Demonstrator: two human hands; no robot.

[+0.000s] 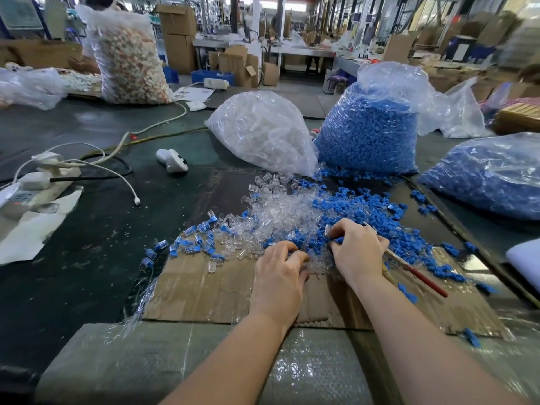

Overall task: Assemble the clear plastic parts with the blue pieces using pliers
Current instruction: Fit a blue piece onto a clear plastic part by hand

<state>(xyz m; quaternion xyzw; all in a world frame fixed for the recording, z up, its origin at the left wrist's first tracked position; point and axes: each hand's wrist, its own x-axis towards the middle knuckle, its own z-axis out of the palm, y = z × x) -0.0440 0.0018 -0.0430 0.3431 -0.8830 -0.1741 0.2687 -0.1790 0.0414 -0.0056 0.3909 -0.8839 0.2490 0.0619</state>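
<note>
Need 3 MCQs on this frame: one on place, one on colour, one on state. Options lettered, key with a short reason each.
1. Where does the clear bag of loose transparent plastic parts stand relative to the upright clear bag of small blue plastic pieces?
A. To its left
B. To its right
C. On top of it

2. What colour is the pliers' handle sleeve sticking out beyond the right hand?
A. Green
B. Red
C. Black

3. What is the left hand doing?
A. Resting flat on the brown corrugated cardboard sheet
B. Lifted clear of the table
C. Fingers curled into the mixed heap of clear and blue parts

Key: 1 A, the clear-parts bag sits left of the blue one. 2 B, a red handle runs out below the right hand. 3 C, its fingertips are buried in the heap; what they pinch is hidden.
</note>
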